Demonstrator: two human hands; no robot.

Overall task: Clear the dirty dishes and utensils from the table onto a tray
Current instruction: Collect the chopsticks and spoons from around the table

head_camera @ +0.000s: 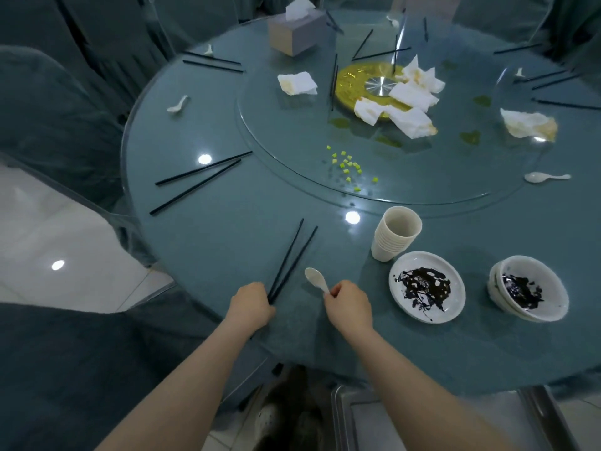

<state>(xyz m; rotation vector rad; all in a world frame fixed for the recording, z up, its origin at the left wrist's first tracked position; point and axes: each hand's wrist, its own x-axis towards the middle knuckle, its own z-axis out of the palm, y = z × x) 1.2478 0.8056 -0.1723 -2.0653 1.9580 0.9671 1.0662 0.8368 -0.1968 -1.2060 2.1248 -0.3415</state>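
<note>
While the left hand curls round the near ends of a pair of black chopsticks and the right hand pinches the handle of a white ceramic spoon at the table's near edge, clearing looks barely begun. Stacked cream cups, a sauce-smeared white plate, stacked bowls and further chopsticks remain on the round glass-topped table; the metal tray below looks bare.
</note>
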